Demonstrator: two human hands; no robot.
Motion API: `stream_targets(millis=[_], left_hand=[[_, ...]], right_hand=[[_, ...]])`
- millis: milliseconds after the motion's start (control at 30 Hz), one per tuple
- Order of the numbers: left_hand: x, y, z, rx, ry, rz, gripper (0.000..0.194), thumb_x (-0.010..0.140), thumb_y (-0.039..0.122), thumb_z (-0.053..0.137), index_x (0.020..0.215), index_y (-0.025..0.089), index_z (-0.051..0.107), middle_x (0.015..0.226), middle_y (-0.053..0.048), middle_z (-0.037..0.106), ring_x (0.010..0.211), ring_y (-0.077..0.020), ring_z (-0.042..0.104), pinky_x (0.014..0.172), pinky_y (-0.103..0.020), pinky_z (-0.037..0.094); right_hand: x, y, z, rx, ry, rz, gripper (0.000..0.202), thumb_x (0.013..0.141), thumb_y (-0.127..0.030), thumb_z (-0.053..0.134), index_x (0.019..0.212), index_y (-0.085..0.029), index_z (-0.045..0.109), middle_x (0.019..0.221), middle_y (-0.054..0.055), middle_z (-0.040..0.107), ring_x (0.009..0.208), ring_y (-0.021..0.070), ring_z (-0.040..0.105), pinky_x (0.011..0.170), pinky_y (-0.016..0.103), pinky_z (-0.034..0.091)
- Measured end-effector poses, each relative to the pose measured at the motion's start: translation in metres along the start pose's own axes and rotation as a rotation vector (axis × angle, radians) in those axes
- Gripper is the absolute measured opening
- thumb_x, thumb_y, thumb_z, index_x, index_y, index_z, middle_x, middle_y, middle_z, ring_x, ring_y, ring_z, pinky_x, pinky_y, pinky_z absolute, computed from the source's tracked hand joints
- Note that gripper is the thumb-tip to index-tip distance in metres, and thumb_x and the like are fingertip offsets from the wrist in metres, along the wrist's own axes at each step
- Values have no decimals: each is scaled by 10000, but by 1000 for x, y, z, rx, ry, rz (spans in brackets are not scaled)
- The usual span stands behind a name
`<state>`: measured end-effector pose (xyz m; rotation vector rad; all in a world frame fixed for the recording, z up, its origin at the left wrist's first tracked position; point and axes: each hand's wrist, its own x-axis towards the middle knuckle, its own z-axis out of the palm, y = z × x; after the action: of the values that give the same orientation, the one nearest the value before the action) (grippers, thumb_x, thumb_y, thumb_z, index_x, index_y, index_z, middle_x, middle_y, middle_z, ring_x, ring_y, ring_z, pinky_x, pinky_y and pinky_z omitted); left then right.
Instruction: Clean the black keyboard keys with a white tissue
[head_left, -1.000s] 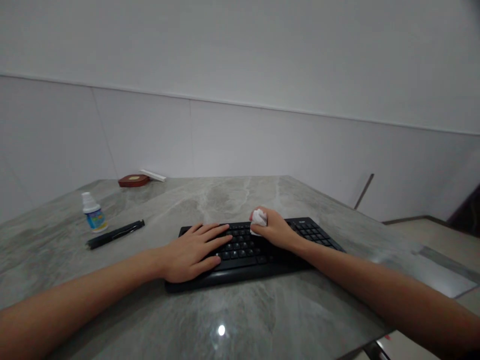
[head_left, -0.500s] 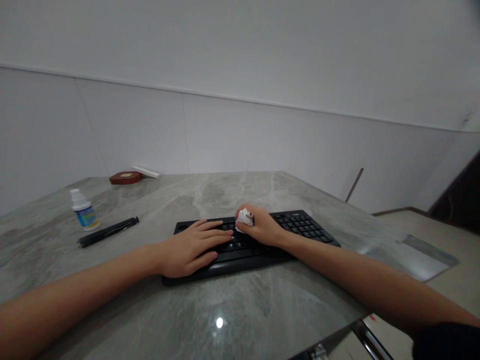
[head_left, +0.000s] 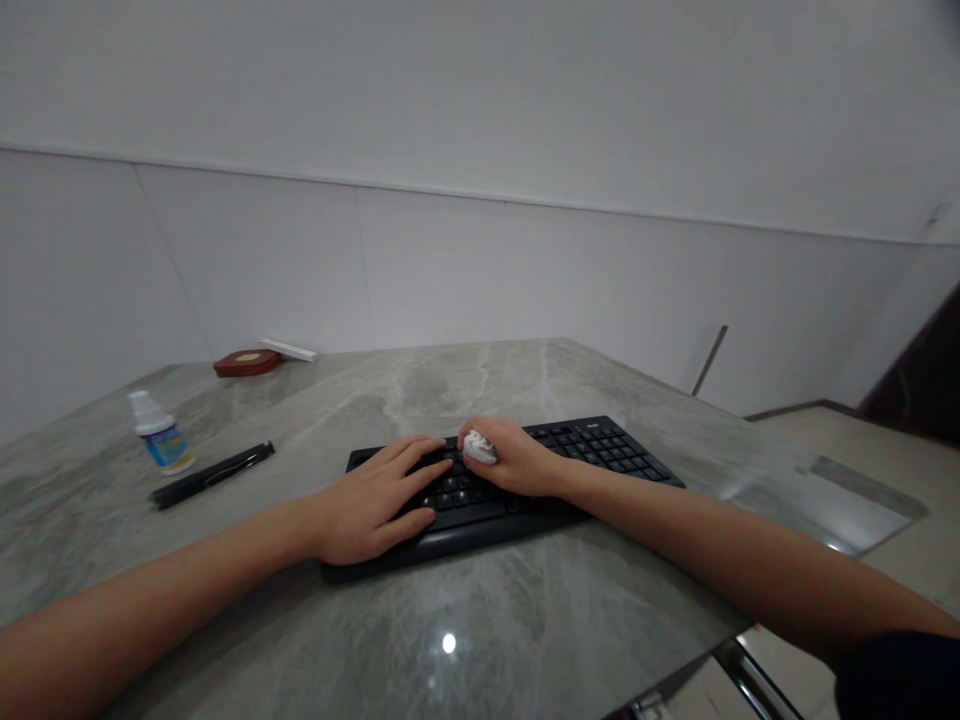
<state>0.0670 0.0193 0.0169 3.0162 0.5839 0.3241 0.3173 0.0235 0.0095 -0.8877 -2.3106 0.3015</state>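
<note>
A black keyboard point(head_left: 465, 515) lies slightly angled on the grey marbled table. My left hand point(head_left: 375, 503) rests on its left end, fingers spread over the keys and holding nothing. On the middle of the keyboard, my right hand point(head_left: 514, 457) is closed around a crumpled white wad point(head_left: 479, 447), perhaps tissue or cloth, which shows between thumb and fingers. The wad is close to the left hand's fingertips. Part of the keys is hidden under both hands; the number keys at the right end show.
On the left of the table point(head_left: 300, 400) stands a white spray bottle point(head_left: 165, 436) with a blue label. Beside it lies a black pen-like object point(head_left: 213, 476). A reddish-brown case point(head_left: 247, 363) and a white strip point(head_left: 288, 350) are at the back left, near the wall.
My right hand has moved a little to the left along the keyboard with the white wad. My left hand stays on the left end, its fingers slightly shifted. The view has tilted slightly.
</note>
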Motion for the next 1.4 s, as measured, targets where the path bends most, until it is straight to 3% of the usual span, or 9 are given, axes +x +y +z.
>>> stream_targets(millis=[133, 400, 633, 833, 1167, 1400], left_hand=[[1, 0, -1, -7, -8, -2, 523, 984, 384, 415, 1471, 226, 311, 1527, -111, 294, 1393, -328, 278, 1137, -539, 273], [1, -2, 0, -26, 14, 9, 529, 977, 388, 437, 1471, 243, 316, 1520, -105, 316, 1373, -324, 322, 1126, -534, 295], [-1, -2, 0, -16, 8, 4, 519, 979, 396, 433, 1465, 245, 330, 1521, -101, 315, 1372, -319, 325, 1125, -524, 302], [0, -1, -1, -27, 12, 9, 518, 981, 401, 428, 1466, 252, 324, 1516, -94, 325, 1365, -312, 338, 1127, -511, 307], [0, 1, -3, -24, -20, -13, 534, 978, 397, 425, 1477, 259, 295, 1519, -97, 314, 1368, -320, 328, 1124, -527, 300], [0, -1, -1, -14, -32, -17, 539, 983, 405, 413, 1484, 261, 278, 1531, -99, 288, 1381, -323, 302, 1127, -537, 284]], right_hand=[[-1, 0, 1, -22, 12, 75, 144, 796, -131, 551, 930, -181, 538, 804, 13, 615, 722, 149, 556, 689, 263, 417], [-5, -5, -3, -59, -26, 11, 217, 820, -147, 540, 1033, -183, 520, 989, 64, 626, 888, 192, 554, 842, 352, 403], [-5, -2, 0, -153, 38, 85, 236, 771, -148, 577, 1002, -180, 544, 918, 52, 631, 870, 204, 552, 830, 355, 386], [-7, -3, 0, -127, 61, -2, 214, 779, -151, 604, 986, -196, 574, 951, 47, 647, 911, 206, 564, 838, 344, 392], [-7, -4, -4, -72, -11, -127, 304, 729, -22, 544, 968, -207, 578, 926, 24, 656, 907, 188, 598, 841, 332, 388], [-6, -2, -2, -127, 27, -86, 310, 754, -13, 529, 988, -209, 586, 978, 30, 661, 949, 190, 594, 867, 345, 370]])
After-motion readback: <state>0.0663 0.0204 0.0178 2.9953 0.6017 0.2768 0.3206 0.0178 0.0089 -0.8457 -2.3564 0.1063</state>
